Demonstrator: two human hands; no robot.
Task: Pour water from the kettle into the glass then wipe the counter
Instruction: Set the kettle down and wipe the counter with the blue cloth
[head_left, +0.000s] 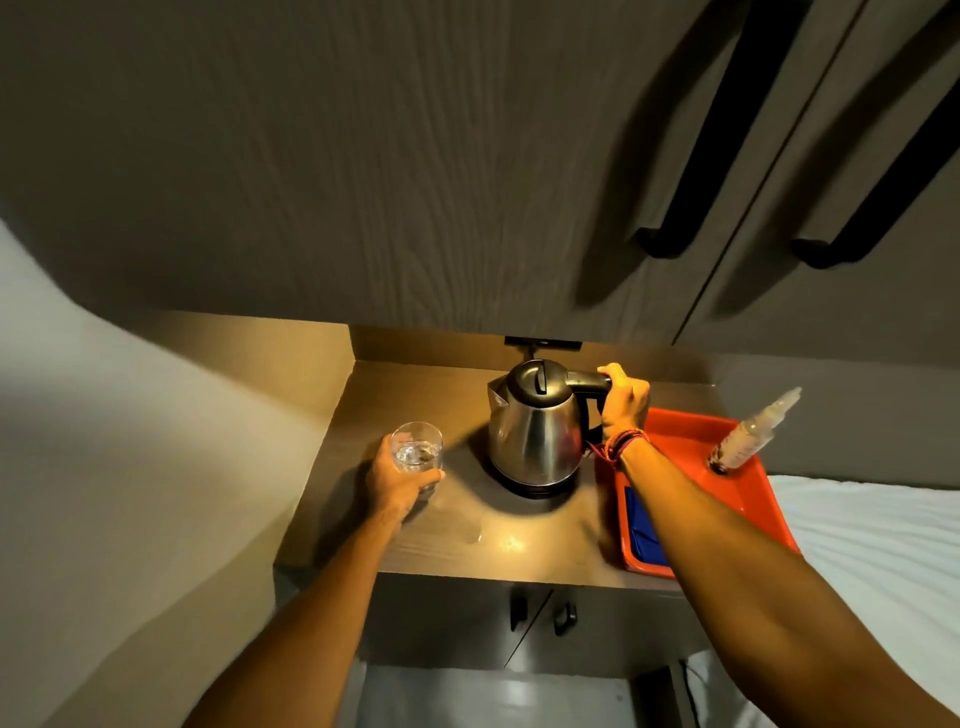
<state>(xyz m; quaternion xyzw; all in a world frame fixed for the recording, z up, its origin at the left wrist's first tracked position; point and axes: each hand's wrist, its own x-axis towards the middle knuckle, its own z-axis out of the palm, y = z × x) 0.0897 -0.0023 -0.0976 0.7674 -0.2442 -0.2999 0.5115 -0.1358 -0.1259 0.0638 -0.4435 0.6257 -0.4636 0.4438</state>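
brushed steel is catching the lamp on the kettle (535, 434), which is sitting upright on its black base at the table's (415, 540) centre. the right hand (623, 402) is clenching its black handle at 3 o'clock. the left hand (397, 480) is cupping the clear round glass (415, 452) at 9 o'clock, water already inside, likely steadying it. a blue cloth (641, 530) is lying in the red tray (748, 483).

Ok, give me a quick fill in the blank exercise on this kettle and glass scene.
1. The right hand grips the kettle by its ____.
2. The left hand holds the ____.
3. The plastic bottle stands in an orange ____.
4. The kettle sits on the ____.

Missing words: handle; glass; tray; counter
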